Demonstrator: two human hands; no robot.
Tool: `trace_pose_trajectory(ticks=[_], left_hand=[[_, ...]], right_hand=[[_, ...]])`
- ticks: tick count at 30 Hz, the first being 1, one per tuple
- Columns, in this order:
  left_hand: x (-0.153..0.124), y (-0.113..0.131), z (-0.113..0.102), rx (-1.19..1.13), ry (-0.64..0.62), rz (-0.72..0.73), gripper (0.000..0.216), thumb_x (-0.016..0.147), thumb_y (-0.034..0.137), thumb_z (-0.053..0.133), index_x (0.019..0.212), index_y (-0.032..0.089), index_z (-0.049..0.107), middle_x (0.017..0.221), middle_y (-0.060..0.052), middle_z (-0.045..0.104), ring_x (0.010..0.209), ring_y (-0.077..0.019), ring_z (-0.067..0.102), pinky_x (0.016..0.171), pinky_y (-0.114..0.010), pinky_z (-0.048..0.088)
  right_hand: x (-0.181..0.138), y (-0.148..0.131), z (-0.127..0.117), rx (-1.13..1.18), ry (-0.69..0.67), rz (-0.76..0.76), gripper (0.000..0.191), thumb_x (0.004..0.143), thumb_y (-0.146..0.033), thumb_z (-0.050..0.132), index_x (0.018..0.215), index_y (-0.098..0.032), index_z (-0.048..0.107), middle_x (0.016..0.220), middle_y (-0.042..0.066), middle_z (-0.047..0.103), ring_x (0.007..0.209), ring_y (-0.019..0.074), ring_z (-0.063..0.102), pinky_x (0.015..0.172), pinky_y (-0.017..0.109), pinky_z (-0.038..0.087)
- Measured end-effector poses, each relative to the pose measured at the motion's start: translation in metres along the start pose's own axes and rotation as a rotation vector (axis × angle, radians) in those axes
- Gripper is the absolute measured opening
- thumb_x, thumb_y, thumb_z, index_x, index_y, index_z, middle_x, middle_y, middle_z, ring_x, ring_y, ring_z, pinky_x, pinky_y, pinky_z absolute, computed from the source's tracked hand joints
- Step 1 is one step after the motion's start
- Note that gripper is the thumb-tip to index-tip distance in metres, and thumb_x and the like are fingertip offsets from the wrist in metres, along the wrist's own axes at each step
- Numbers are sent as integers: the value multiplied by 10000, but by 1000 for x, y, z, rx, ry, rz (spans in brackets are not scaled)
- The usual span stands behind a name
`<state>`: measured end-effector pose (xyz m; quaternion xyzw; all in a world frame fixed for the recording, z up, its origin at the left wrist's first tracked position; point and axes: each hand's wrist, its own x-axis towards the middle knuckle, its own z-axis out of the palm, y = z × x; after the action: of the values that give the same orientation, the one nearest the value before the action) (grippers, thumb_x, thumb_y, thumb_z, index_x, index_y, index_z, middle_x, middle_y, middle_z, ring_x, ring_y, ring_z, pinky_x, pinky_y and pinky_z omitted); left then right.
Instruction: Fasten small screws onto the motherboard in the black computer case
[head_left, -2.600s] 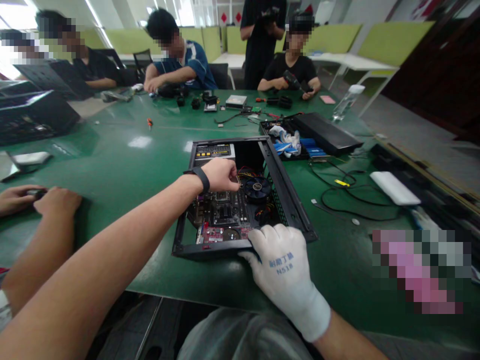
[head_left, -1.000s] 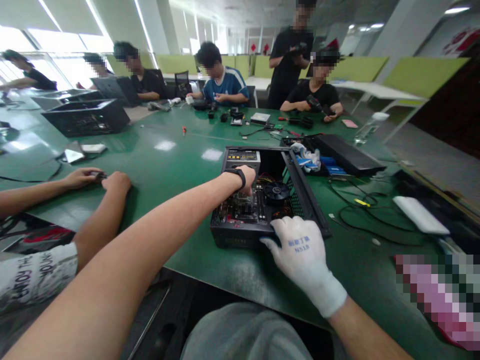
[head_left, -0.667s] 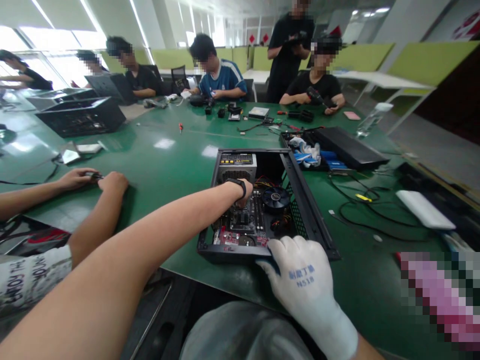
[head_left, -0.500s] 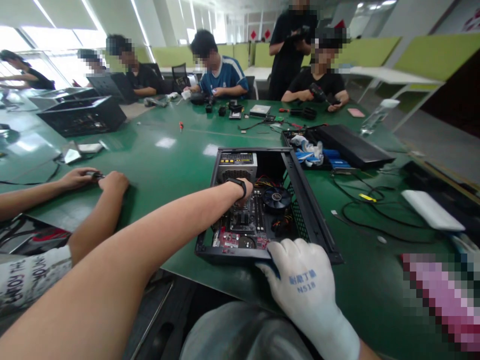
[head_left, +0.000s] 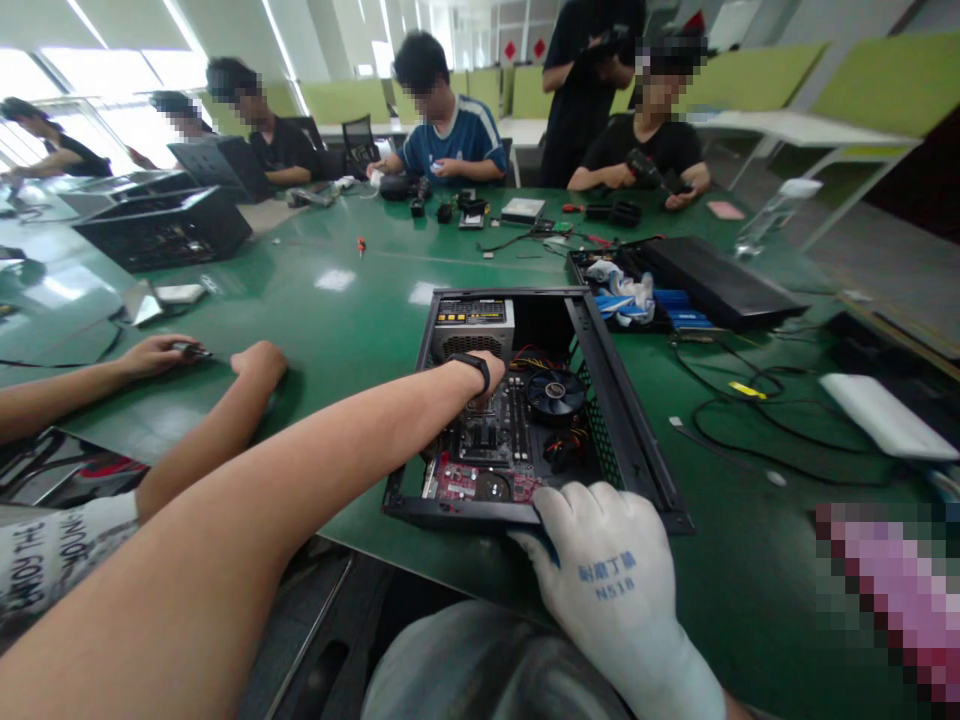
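An open black computer case (head_left: pixel 465 515) lies flat on the green table. Bare, with a black band on its wrist, my left hand (head_left: pixel 493 372) reaches down inside it, over the motherboard (head_left: pixel 491 440) and close to the power supply (head_left: pixel 474 325). Its fingers are mostly hidden, and whatever they touch cannot be seen. My right hand (head_left: pixel 607 560), in a white work glove, is closed around the near edge of the case. To the right of my left hand sits a round black fan (head_left: pixel 555 394). A red circuit board (head_left: pixel 457 482) shows near the front.
A co-worker's hands (head_left: pixel 262 365) are on the table at left. Beyond my case, at right, another case (head_left: pixel 720 285) holds gloves (head_left: pixel 622 295). Cables (head_left: pixel 720 430) and a white slab (head_left: pixel 885 412) lie at right. A clear bottle (head_left: pixel 776 215) stands farther back.
The co-worker's two hands at left have moved apart, one shifting right. My own hands keep nearly the same places on and in the case; the view has shifted slightly.
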<state>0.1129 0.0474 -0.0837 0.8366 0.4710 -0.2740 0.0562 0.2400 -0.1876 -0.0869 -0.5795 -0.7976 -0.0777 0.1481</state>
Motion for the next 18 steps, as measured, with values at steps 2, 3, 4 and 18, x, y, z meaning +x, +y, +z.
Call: trace_pose_trajectory(ticks=[2,3,4,18], left_hand=[[-1,0,-1,10,-6,-1,750,449,304,904,1136,76,711,1139,-206,702,1030,-316,673,869,-304,542],[-1,0,-1,16,-9,-2,741,464,305,899,1145,83,707,1145,-201,701,1032,-312,673,867,-303,544],[-2,0,-1,20,-10,-2,734,479,309,893,1154,90,704,1152,-196,700,1033,-309,673,863,-303,547],[0,-2,1,26,2,11,688,487,323,885,1115,96,719,1114,-195,713,995,-293,685,849,-291,548]], right_hand=[[0,0,0,-1,-1,0,234,744,-437,723,821,-253,601,694,15,515,678,204,365,633,346,140],[0,0,0,-1,-1,0,234,744,-437,722,820,-253,599,692,15,513,678,205,365,634,345,140],[0,0,0,0,1,-1,234,746,-438,721,818,-254,597,694,15,513,680,206,365,635,346,142],[1,0,-1,6,3,1,228,747,-427,723,833,-251,608,697,14,511,681,206,371,634,350,144]])
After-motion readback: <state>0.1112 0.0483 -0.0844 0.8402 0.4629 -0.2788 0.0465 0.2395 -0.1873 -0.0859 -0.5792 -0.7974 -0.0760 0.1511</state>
